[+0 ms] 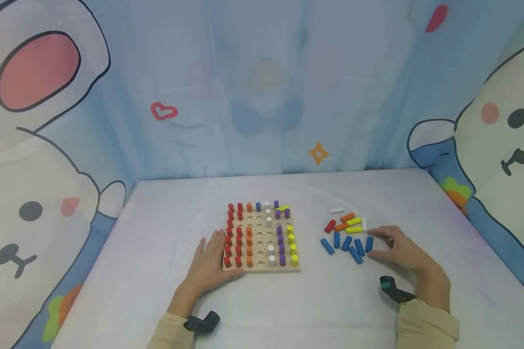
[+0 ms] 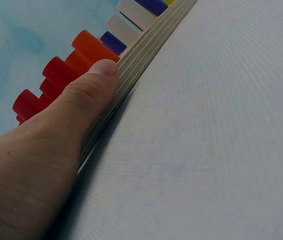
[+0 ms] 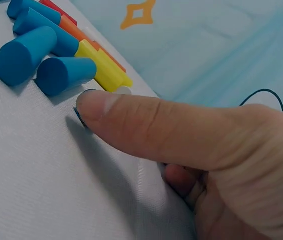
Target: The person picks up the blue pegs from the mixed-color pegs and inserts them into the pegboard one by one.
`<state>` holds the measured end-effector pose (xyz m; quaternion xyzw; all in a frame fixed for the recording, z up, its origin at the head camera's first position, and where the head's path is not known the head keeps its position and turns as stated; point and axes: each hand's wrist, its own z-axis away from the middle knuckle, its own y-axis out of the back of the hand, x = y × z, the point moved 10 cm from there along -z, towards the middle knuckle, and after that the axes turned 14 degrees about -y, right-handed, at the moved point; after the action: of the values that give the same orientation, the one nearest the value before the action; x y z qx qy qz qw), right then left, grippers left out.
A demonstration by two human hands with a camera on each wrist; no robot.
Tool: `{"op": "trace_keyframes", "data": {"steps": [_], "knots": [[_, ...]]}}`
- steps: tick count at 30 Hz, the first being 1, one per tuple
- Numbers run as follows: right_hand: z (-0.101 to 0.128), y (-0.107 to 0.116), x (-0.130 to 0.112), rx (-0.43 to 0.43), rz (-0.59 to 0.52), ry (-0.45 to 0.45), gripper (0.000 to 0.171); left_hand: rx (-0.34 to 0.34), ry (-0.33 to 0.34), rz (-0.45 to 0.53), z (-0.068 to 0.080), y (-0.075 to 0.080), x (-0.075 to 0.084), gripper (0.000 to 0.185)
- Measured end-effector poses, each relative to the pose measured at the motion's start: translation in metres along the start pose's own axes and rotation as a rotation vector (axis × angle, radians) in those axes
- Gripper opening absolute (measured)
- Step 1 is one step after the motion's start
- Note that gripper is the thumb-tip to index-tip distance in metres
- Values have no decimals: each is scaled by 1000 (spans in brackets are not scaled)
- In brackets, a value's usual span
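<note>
A square wooden pegboard (image 1: 255, 269) carries rows of red, orange, blue, white, purple and yellow pegs. My left hand (image 1: 209, 264) rests along its left side with fingers extended, and the thumb (image 2: 89, 92) lies against the near edge beside the orange pegs. At the right, my right hand (image 1: 403, 249) has its thumb and forefinger at the two ends of a blue peg (image 1: 369, 244), pinching it at the table. In the right wrist view the thumb (image 3: 131, 122) hides most of that peg. More blue pegs (image 3: 24, 55) lie just beside it.
Loose pegs lie right of the board: a red peg (image 1: 330, 226), orange pegs (image 1: 347, 217), yellow pegs (image 1: 354, 230) and a white peg (image 1: 337, 210). One yellow peg (image 1: 282, 208) lies sideways atop the board's far right. A printed curtain (image 1: 262, 87) hangs behind the white-covered table (image 1: 288, 315).
</note>
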<state>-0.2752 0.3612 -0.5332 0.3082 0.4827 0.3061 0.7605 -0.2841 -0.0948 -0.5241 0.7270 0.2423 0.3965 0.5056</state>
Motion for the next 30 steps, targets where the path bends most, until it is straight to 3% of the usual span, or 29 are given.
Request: {"op": "trace_keyframes", "data": {"steps": [7,21,30], "knots": [[-1,0,0,0,-32,-3,68,-17,0,2,-1,-4,-2,117],[3,10,16,-10,-120,-68,79,-22,12,12,1,0,0,118],[5,13,13,-12,-181,-39,81,-20,14,14,0,0,-1,118]]}}
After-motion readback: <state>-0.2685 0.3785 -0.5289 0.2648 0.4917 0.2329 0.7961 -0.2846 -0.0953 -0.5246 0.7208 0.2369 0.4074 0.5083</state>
